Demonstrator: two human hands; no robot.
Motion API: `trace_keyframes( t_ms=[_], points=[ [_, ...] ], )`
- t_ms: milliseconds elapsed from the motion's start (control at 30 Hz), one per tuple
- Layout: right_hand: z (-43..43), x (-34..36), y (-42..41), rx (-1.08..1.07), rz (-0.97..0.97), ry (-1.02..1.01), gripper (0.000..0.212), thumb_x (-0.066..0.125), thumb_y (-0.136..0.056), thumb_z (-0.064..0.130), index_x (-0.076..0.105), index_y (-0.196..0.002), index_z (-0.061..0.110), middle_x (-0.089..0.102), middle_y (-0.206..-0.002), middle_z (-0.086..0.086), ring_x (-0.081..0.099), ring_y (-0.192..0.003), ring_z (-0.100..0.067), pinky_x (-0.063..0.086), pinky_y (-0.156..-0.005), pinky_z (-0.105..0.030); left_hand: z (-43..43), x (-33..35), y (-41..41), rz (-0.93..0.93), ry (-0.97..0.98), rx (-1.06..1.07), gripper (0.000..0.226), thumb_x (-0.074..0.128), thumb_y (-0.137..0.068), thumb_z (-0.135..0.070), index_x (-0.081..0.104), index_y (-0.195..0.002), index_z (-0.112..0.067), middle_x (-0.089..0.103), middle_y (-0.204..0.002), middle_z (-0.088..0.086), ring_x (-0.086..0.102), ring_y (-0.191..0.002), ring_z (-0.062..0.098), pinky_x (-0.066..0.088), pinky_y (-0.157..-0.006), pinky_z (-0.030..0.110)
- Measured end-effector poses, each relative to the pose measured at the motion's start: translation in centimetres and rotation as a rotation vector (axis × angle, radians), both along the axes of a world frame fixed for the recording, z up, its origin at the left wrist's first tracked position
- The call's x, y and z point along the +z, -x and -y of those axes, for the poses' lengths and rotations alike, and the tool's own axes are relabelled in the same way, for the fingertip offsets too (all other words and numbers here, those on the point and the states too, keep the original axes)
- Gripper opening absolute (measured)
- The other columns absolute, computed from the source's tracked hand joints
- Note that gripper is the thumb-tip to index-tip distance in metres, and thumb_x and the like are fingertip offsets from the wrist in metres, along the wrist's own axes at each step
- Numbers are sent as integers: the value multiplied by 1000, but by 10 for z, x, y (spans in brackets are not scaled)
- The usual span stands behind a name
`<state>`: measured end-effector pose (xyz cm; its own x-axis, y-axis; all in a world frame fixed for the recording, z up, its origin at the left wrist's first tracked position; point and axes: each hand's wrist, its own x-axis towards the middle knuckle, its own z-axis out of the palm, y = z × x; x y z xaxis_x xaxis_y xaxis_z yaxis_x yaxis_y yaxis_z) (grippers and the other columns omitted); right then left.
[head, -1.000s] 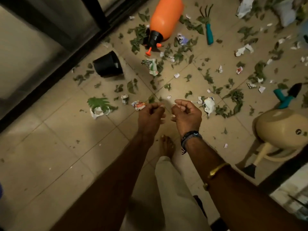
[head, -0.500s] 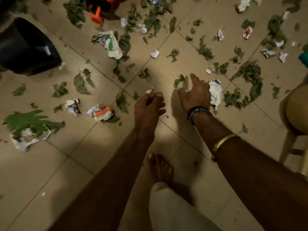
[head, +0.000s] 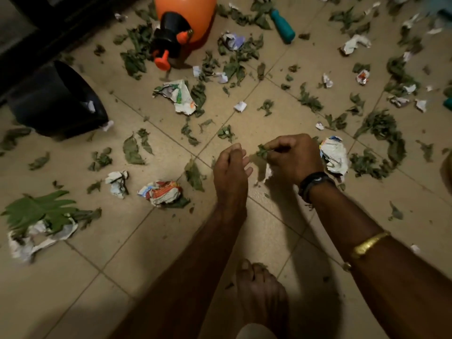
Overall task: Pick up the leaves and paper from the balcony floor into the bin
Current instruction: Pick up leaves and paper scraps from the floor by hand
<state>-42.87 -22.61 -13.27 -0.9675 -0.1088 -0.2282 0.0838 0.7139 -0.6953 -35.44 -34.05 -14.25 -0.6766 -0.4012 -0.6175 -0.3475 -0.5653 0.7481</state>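
Your right hand (head: pixel 292 159) is pinching a small leaf (head: pixel 263 150), and your left hand (head: pixel 230 167) is hanging right beside it, fingers loosely curled round nothing I can see. The black bin (head: pixel 56 99) is sitting well off to your left.

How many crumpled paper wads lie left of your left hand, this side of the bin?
3: one under the big green leaf at far left, a small white wad, and an orange-printed wad nearest the left hand. Smaller scraps may hide under leaves.
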Motion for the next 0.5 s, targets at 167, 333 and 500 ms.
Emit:
trace_keyframes(
  t_ms=[167,333,500],
  points=[
    [34,44,-31,261,163,261,31,81,-77,1,78,-80,31,76,-78,12,70,-66,-5,57,-58,-25,16,23,-2,-29,-577,85,55,39,-101,-54,63,-125,-11,72,-111,15,71,-96,27,56,-86,42],
    [58,55,-11,217,34,270,20,74,-83,2,79,-92,19,77,-83,2,74,-71,-17,62,-66,-37,44,26,-14,-149,-716,266,31,55,-97,-30,65,-111,-5,66,-111,19,67,-96,30,55,-94,47],
    [84,12,23,403,-63,-198,38,64,-89,10,69,-125,22,66,-127,-3,62,-115,-21,49,-102,-34,75,15,-31,-157,-733,326,16,62,-91,-17,69,-100,-5,67,-94,14,67,-91,27,59,-86,43]
  ],
)
